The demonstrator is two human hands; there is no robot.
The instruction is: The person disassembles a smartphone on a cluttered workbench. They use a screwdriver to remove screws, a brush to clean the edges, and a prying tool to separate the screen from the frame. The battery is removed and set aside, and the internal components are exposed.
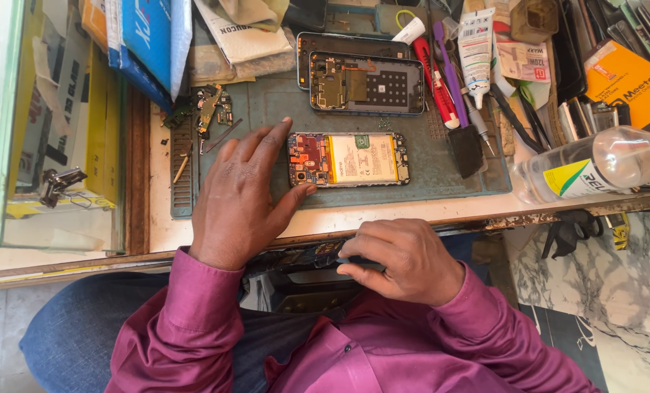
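A: Left hand (239, 198) lies flat and open on the green mat (441, 171), thumb touching the corner of the opened phone (348, 159); it grips nothing. The phone sits mid-mat, battery (361, 158) and board bare

B: And the right?

A: Right hand (401, 258) is below the bench edge (339, 229), over an open drawer (307, 280), fingers pinched narrow on something small and dark. What it is I cannot tell

B: Risks?

A: I'd judge the bare battery the worry: the thumb could nudge the phone against the screws lying loose just above it, or a tool could nick it. The two frames (365, 80) stacked behind could get bumped too

B: Anything that spills?

A: A clear bottle (594, 171) lies on its side at the right edge of the bench, holding what looks like clear liquid; I can't see if its cap is tight. A glue tube (476, 51) rests by the red tool (436, 84). The drawer holds dark parts I can't make out
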